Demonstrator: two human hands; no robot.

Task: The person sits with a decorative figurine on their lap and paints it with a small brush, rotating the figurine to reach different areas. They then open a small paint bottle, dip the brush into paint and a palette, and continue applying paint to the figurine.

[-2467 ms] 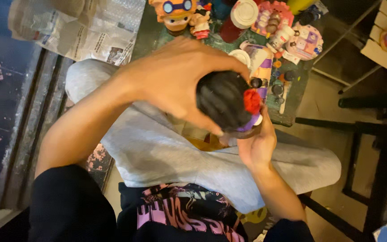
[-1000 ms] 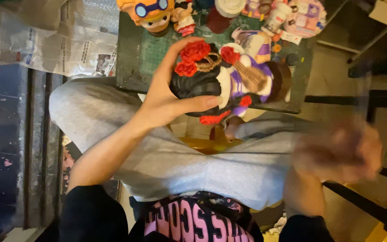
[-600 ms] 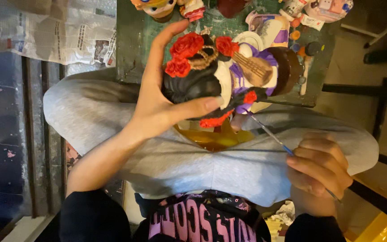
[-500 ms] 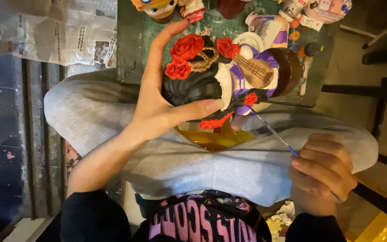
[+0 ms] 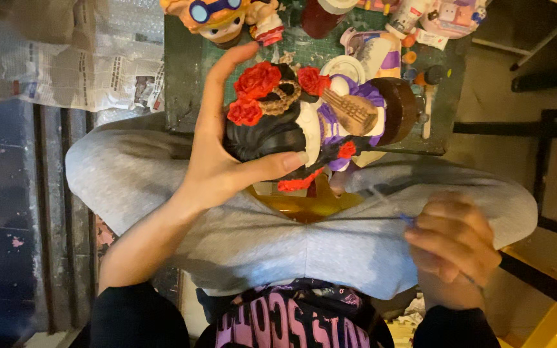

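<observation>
My left hand (image 5: 217,151) grips a painted figurine (image 5: 311,122) by its black-haired head, which carries red flowers. The figurine lies sideways above my grey-trousered lap, with a purple dress, a small guitar and a brown round base pointing right. My right hand (image 5: 456,248) rests over my right knee, fingers closed on a thin paintbrush (image 5: 391,206) whose tip points up-left toward the figurine. The brush is blurred and stands apart from the figurine.
A dark green table (image 5: 185,71) ahead holds another figurine with goggles (image 5: 217,16), a dark red jar (image 5: 320,16), a white palette dish (image 5: 346,67) and small paint pots (image 5: 430,74). Newspaper (image 5: 59,71) lies at the left. A yellow container (image 5: 304,206) sits between my knees.
My left hand turned the figurine from head-forward to lying sideways with flowers showing. My right hand left the figurine, swung out right, took a brush and now drifts slightly lower.
</observation>
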